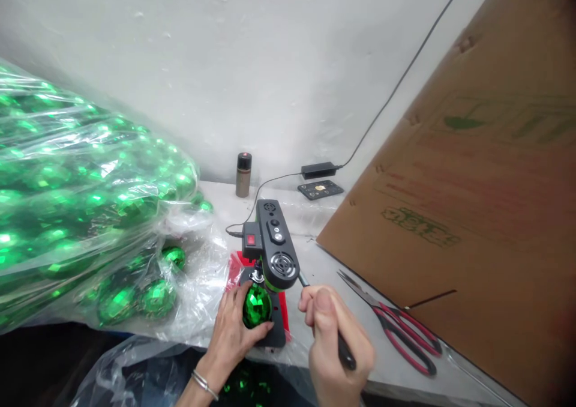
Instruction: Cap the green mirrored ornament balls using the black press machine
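My left hand (231,329) is wrapped round a shiny green faceted ball (256,305) and holds it on the base of a small black and green bench machine (272,248), right under the machine's head. My right hand (335,338) is closed on the machine's black lever handle (345,354), which runs from the machine's right side down into my fist. A bracelet is on my left wrist. A red switch shows on the machine's left side.
A large clear plastic bag of green balls (76,209) fills the left. Red-handled scissors (400,329) lie right of the machine. A big cardboard sheet (472,215) leans at the right. A small canister (243,174), a power adapter (318,170) and a black card (320,189) sit by the wall.
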The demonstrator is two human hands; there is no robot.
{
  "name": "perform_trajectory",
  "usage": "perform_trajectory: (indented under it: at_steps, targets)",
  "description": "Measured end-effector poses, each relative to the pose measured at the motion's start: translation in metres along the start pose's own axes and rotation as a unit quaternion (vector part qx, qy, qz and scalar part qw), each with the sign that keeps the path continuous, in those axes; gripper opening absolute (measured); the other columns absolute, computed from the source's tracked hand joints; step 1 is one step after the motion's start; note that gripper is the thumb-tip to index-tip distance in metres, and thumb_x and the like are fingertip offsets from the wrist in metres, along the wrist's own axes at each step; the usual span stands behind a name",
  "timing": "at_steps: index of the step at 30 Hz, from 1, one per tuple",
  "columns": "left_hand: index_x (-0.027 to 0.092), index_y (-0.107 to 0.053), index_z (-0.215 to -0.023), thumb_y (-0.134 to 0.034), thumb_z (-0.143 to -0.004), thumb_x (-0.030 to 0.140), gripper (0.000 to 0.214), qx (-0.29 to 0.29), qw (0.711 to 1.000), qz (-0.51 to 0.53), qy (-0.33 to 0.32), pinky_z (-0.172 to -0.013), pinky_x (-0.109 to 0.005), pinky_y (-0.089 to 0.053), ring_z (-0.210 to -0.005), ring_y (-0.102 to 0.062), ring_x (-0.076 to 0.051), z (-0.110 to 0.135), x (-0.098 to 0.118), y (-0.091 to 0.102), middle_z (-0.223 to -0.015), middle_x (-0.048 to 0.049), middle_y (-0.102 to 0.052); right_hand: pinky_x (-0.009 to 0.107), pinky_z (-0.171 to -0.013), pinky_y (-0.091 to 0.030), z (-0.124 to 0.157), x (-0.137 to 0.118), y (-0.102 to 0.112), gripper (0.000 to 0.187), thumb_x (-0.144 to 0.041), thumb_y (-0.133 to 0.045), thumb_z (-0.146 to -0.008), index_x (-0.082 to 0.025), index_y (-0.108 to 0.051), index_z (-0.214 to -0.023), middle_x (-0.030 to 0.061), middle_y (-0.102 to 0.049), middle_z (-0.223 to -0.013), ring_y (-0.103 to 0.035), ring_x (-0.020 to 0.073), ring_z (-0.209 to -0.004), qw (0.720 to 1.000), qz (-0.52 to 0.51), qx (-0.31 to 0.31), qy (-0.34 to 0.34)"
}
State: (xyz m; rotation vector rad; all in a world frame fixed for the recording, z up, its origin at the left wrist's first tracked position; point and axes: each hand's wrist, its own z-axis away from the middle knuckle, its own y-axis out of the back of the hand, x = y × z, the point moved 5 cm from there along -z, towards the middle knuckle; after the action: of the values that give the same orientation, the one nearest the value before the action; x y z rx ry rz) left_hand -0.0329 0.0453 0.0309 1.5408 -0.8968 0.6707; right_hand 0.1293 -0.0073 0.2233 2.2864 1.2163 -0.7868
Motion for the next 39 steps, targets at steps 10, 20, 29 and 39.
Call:
perform_trajectory:
  at_steps: [10, 20, 29, 39]
  targets:
    - [0.023, -0.060, -0.141, -0.087, -0.064, 0.032, 0.082, -0.006, 0.997, 0.061, 0.037, -0.116, -0.063, -0.056, -0.130, -0.072, -0.043, 0.008, 0.003, -0.024, -0.135, -0.0153, -0.074, 0.019, -0.058, -0.044, 0.004, 0.002, -0.001, 0.035, -0.014, -0.047, -0.113, -0.023, -0.049, -0.079, -0.0048, -0.054, -0.070, -0.056, 0.0069, -0.063, 1.000, -0.006, 0.001, 0.004]
    - [0.019, -0.060, -0.136, -0.074, -0.082, 0.069, 0.074, 0.010, 0.941, 0.272, 0.203, -0.119, -0.055, -0.052, -0.132, -0.072, -0.039, 0.002, -0.016, 0.019, -0.136, -0.0176, -0.076, 0.023, -0.057, -0.042, 0.008, 0.004, 0.001, 0.035, -0.012, -0.048, -0.113, -0.023, -0.049, -0.079, -0.0037, -0.053, -0.069, -0.055, 0.0087, -0.062, 1.000, -0.005, 0.002, -0.002]
    - [0.021, -0.059, -0.148, -0.083, -0.080, 0.062, 0.083, 0.015, 0.952, 0.265, 0.153, -0.122, -0.050, -0.052, -0.141, -0.068, -0.037, 0.005, -0.020, 0.003, -0.148, -0.0152, -0.073, 0.022, -0.057, -0.043, 0.009, 0.004, 0.000, 0.034, -0.010, -0.048, -0.111, -0.023, -0.051, -0.080, -0.0036, -0.054, -0.070, -0.056, 0.0089, -0.062, 1.000, -0.006, 0.003, -0.003]
    - [0.023, -0.053, -0.156, -0.084, -0.082, 0.044, 0.083, 0.049, 0.995, 0.075, 0.047, -0.127, -0.064, -0.049, -0.151, -0.060, -0.042, 0.010, -0.017, -0.016, -0.160, -0.0183, -0.065, 0.023, -0.056, -0.045, 0.005, 0.002, 0.001, 0.034, -0.009, -0.049, -0.110, -0.023, -0.053, -0.079, -0.0020, -0.057, -0.070, -0.059, 0.0106, -0.062, 1.000, -0.009, 0.006, 0.000]
